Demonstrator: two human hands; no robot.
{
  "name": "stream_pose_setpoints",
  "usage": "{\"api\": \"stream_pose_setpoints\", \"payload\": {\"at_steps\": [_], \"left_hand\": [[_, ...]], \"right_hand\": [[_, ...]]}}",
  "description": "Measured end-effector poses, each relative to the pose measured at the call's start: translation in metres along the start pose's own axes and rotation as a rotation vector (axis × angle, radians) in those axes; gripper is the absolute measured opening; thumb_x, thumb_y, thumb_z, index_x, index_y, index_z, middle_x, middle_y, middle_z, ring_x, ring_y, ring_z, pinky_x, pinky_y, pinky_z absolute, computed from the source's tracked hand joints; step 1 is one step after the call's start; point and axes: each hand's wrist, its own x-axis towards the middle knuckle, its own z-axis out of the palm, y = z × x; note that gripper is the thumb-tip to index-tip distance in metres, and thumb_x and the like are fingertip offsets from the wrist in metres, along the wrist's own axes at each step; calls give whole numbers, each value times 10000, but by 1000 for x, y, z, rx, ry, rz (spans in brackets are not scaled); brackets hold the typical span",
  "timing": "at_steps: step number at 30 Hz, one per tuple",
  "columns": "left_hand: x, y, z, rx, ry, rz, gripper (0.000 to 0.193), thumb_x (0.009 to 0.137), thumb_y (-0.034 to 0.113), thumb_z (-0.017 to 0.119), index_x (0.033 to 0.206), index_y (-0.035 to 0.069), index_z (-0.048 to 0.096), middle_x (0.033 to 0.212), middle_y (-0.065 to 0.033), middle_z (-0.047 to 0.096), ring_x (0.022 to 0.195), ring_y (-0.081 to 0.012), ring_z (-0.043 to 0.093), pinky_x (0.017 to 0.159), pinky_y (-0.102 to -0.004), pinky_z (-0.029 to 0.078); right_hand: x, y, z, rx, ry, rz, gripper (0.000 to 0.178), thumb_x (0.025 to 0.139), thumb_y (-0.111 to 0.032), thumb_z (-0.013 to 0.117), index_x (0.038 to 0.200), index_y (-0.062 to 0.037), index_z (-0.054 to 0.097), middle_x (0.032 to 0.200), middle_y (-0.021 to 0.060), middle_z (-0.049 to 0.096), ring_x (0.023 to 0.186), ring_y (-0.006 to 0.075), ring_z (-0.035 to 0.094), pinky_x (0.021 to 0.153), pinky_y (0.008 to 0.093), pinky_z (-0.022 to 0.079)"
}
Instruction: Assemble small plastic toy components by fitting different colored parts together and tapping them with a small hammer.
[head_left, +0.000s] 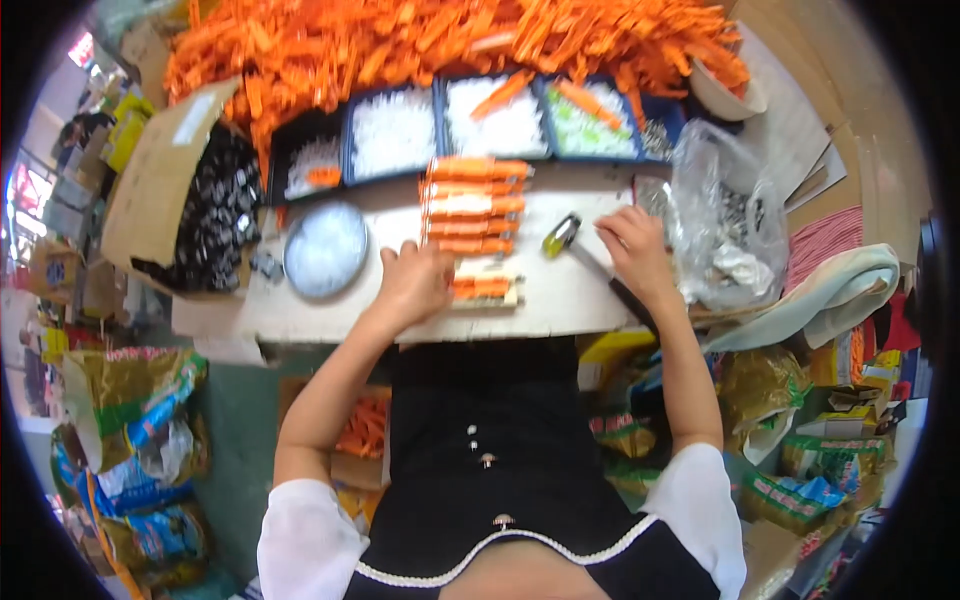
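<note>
My left hand (415,285) is at the left end of a short orange plastic piece (480,288), which lies in a pale block on the table. Its fingers are curled, and what they hold is hidden. Above this block, several orange pieces (475,205) with metal ends lie stacked in a row. My right hand (640,250) is raised at the right with its fingers drawn together; anything in them is too small to make out. Just left of it lies a hammer (595,262) with a dark handle and a yellowish head face, its handle running beneath my right wrist.
A round dish (326,290) of clear small parts stands left, beside a carton (160,190) of black parts. Blue trays (347,150) of small parts line the back, below a heap of orange pieces (450,40). A clear plastic bag (735,250) stands right.
</note>
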Motion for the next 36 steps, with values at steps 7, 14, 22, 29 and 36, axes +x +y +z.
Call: {"api": "stream_pose_setpoints", "payload": {"at_steps": [7, 14, 22, 29, 36], "left_hand": [[140, 60, -23, -26, 227, 416, 188, 565, 216, 682, 688, 86, 625, 644, -130, 589, 639, -295, 572, 617, -408, 427], [264, 117, 5, 464, 572, 292, 184, 696, 180, 548, 802, 105, 678, 802, -109, 610, 829, -286, 506, 697, -487, 307], [288, 118, 22, 387, 562, 410, 183, 686, 151, 543, 801, 103, 678, 819, -122, 638, 895, -303, 564, 868, -569, 270], [278, 121, 15, 312, 721, 386, 177, 646, 134, 554, 739, 36, 669, 765, -135, 610, 831, -314, 564, 773, -506, 389], [247, 114, -4, -317, 734, 465, 58, 628, 29, 559, 629, -25, 581, 700, -183, 569, 671, -300, 583, 632, -372, 464]], "right_hand": [[-21, 116, -20, -209, -297, 332, 175, 767, -61, 455, 873, -12, 584, 814, 234, 541, 771, 369, 518, 671, 432, 405], [-27, 106, -18, -269, -261, 209, 169, 699, -78, 587, 824, 25, 539, 806, 219, 519, 754, 397, 510, 677, 447, 415], [-24, 120, -11, -230, -283, 225, 61, 649, 2, 561, 701, 20, 534, 685, 207, 535, 681, 389, 519, 622, 440, 403], [-27, 118, -14, -67, -204, 186, 65, 665, 23, 541, 729, 15, 540, 729, 187, 533, 722, 366, 516, 659, 422, 406], [-26, 123, -8, -19, -82, 132, 78, 699, 44, 490, 745, 9, 542, 735, 176, 516, 718, 349, 511, 664, 398, 405]]}}
